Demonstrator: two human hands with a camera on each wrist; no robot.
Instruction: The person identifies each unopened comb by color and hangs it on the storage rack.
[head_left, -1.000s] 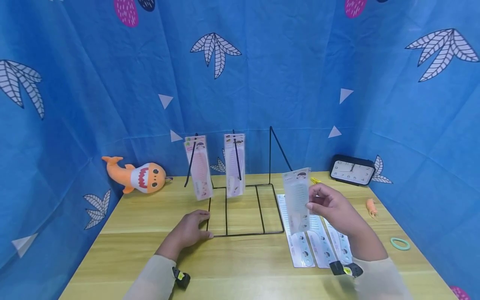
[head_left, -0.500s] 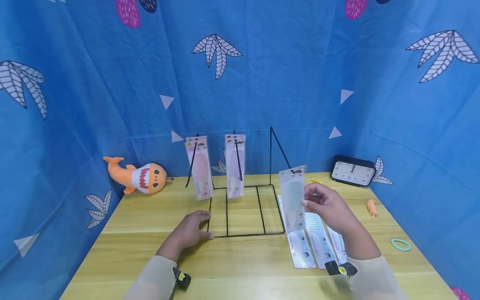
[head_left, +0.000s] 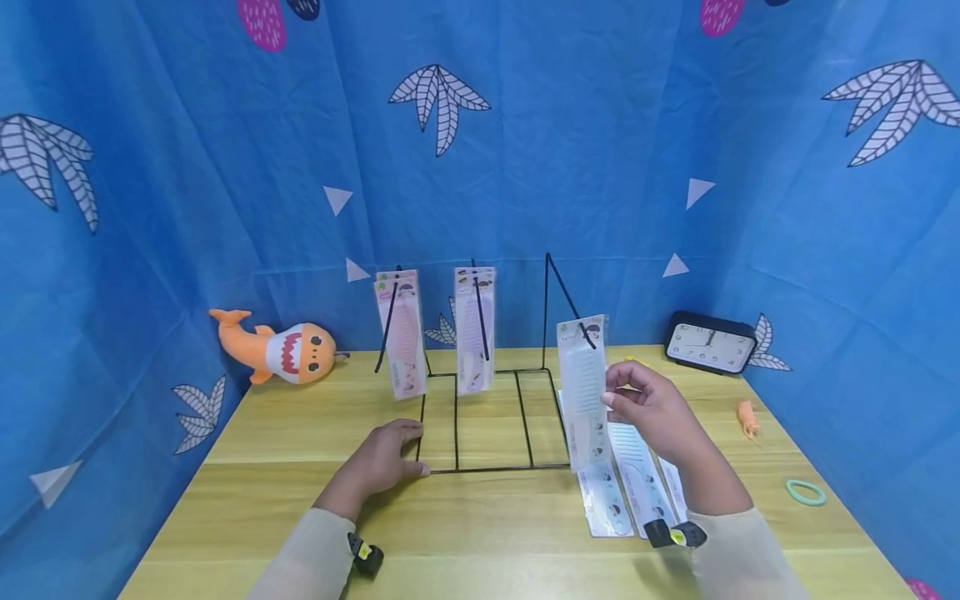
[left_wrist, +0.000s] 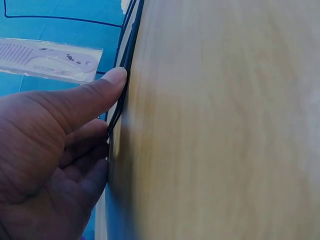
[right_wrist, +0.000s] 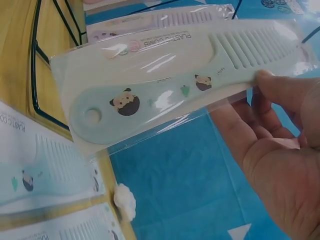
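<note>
My right hand pinches the right edge of a clear-packaged pale green plastic comb. The package hangs upright at the right hook of a black wire rack, and the hook's tip shows in front of its top. My left hand holds the left front corner of the rack's base, thumb on the wire. Packaged pink combs hang on the left hook and packaged purple combs on the middle one. Several packaged green combs lie under my right hand.
An orange shark plush lies at the back left. A black clock stands at the back right. Near the right edge are a small orange object and a green ring. A blue curtain encloses the table.
My right hand has moved the green comb's package left and slightly up; the hook's tip now shows in front of the package. My left hand stays at the rack's corner.
</note>
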